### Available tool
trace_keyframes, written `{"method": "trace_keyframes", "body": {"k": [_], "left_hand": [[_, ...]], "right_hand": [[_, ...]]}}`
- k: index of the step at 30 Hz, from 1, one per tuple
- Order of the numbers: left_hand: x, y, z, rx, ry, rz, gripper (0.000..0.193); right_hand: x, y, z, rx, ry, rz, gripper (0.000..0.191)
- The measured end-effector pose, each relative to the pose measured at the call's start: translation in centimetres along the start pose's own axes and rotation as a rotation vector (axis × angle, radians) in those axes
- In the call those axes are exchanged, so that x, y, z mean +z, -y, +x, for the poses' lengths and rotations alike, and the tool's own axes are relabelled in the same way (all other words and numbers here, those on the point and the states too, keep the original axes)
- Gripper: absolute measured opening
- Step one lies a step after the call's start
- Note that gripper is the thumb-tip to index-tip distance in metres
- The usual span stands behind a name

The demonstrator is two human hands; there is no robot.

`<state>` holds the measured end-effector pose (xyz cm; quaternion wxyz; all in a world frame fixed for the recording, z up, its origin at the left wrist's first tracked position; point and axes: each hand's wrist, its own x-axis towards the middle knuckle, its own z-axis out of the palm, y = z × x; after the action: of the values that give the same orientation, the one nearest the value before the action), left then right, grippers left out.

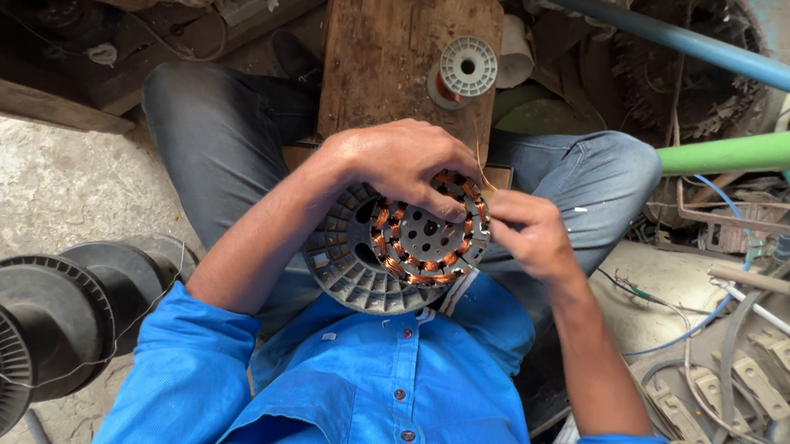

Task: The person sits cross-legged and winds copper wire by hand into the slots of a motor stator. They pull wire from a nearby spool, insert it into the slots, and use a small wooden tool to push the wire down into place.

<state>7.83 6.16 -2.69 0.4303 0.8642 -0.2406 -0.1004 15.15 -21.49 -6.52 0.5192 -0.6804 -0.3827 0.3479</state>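
resting on the person's lap, the round stator lies flat, its axis pointing up at the camera, copper coils ringing its hub. left hand curls closed over its far rim; right hand pinches thin copper wire at the right edge, nearer the windings. a wire spool stands on the wooden board beyond.

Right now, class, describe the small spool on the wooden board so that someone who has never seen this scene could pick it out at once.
Start at the worn wooden board lying between the seated person's knees. Near its right edge, just above the left hand, lies a small spool. It is pale grey with ribbed round flanges and copper wire wound on its core, far smaller than the large black spools on the floor.
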Motion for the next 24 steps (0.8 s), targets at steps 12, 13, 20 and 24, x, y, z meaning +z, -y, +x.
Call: {"method": "trace_keyframes", "body": {"k": [12, 13, 20, 24], "left_hand": [[-0.1, -0.3, 0.2, -0.017, 0.031, 0.010, 0.061], [-0.1, -0.3, 0.3, -0.024, 0.043, 0.005, 0.060], [-0.2, -0.2, 0.2, -0.035, 0.046, 0.008, 0.063], [0.0, 0.0, 0.2, -0.031, 0.041, 0.006, 0.064]], "right_hand": [[-0.7, 6.1, -0.1, -0.104, 0.015, -0.413, 0.010], [-0.6, 6.4, -0.2, -0.105, 0.001, -0.442, 0.010], [-0.8, 8.1, 0.1, -0.162, 0.008, -0.491, 0.006], [-1.0, 8.7, 0.5, -0.212, 0.102, -0.445, 0.004]]}}
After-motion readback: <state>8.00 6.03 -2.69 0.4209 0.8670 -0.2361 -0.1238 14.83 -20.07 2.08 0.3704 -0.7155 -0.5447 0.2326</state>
